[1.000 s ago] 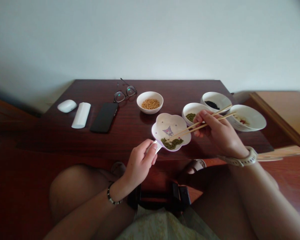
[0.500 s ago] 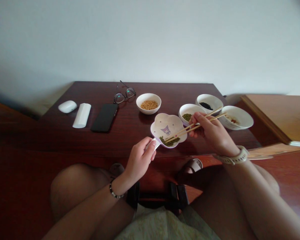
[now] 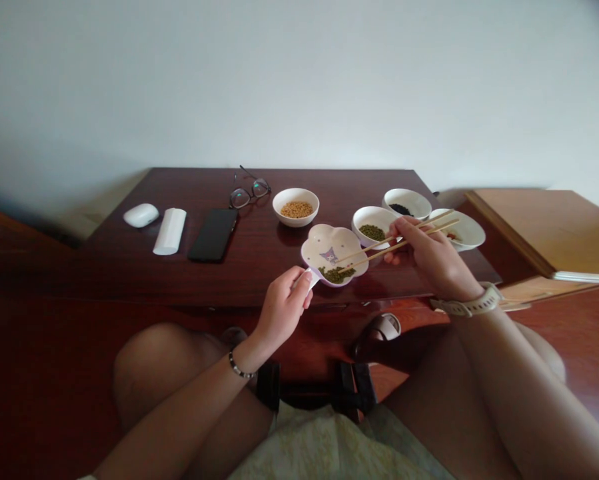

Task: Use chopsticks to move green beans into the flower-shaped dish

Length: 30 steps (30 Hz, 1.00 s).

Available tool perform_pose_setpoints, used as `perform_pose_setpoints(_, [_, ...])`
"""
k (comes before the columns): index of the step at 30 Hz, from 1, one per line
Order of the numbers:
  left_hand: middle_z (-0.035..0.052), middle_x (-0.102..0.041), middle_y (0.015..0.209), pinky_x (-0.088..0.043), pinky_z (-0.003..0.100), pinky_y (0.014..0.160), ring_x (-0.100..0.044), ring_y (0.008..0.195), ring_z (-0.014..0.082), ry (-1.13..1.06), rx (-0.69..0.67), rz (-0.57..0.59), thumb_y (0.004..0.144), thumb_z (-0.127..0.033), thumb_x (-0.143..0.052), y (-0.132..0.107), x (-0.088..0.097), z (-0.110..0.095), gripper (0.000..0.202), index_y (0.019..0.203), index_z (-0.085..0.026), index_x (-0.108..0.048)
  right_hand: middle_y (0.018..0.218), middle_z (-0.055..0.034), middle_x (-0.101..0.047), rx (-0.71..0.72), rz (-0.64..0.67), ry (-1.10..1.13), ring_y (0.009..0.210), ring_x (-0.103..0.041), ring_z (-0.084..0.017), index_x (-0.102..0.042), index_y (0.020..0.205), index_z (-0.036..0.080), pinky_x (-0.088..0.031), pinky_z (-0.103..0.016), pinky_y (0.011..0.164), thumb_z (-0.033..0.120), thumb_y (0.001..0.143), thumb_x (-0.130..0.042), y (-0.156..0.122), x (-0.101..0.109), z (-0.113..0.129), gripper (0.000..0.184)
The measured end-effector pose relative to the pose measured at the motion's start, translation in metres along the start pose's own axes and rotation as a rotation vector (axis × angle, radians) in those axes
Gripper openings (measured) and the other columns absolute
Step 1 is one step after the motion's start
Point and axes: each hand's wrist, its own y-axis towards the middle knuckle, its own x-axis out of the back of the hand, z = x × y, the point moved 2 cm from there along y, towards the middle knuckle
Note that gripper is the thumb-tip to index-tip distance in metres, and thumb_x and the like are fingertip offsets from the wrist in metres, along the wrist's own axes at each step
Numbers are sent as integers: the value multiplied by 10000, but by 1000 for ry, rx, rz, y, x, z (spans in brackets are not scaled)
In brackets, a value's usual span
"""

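My left hand (image 3: 282, 310) is closed on the handle of a flower-shaped white dish (image 3: 335, 245) with a cartoon print, holding it tilted near the table's front edge. A heap of green beans (image 3: 336, 273) lies at the dish's low near side. My right hand (image 3: 432, 257) grips a pair of wooden chopsticks (image 3: 396, 240), and their tips reach over the dish just above the green beans. A small white bowl of green beans (image 3: 374, 220) stands right behind the chopsticks.
On the dark wooden table (image 3: 259, 260) stand a bowl of yellow beans (image 3: 296, 206), a bowl of black seeds (image 3: 406, 203) and a wider bowl (image 3: 465, 230) at the right. Glasses (image 3: 249, 190), a black phone (image 3: 213, 234), a white case (image 3: 170, 231) and a white mouse (image 3: 140, 215) lie at the left.
The view has shifted, so the table and bowls sit a little further off. The chopstick tips have lifted slightly off the green beans. Both hands keep their holds.
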Motion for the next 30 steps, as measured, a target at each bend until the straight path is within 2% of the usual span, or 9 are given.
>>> perform_pose_setpoints(7, [-47,-512,631,-332,238,516,-452,521,97,21,-20,-9,1093,-478,-487,0,0,1,385,827,-205,-540,680,-1,-630,38,-36,-19,546,-616,-123,-603,788,222,-517,-238,519,492,990,-650,-3,-14,1,340])
perform_pose_setpoints(11, [-46,-508,622,-326,235,513,-452,521,97,23,-31,-13,1092,-481,-486,0,0,1,401,802,-206,-518,609,-4,-631,37,-68,-46,507,-589,-121,-600,776,219,-508,-242,536,443,1019,-594,-3,-18,2,332])
perform_pose_setpoints(15, [-45,-517,619,-329,233,515,-458,518,96,21,-35,-12,1090,-480,-486,-1,0,0,404,795,-206,-514,626,-7,-633,60,-86,-28,512,-595,-112,-593,746,212,-492,-227,519,454,1001,-625,-4,-19,2,352])
perform_pose_setpoints(25, [-39,-531,618,-338,230,515,-469,515,100,12,-42,-18,1076,-496,-489,-1,2,1,410,789,-206,-532,773,0,-651,5,-110,15,542,-642,-105,-637,830,221,-519,-194,457,429,964,-689,-1,8,-3,253])
perform_pose_setpoints(30, [-34,-531,613,-335,227,512,-471,521,106,16,-35,-24,1064,-498,-496,-1,2,1,412,776,-206,-532,713,-5,-641,-9,-102,-27,523,-624,-120,-669,828,218,-514,-206,441,467,957,-697,3,9,-7,282])
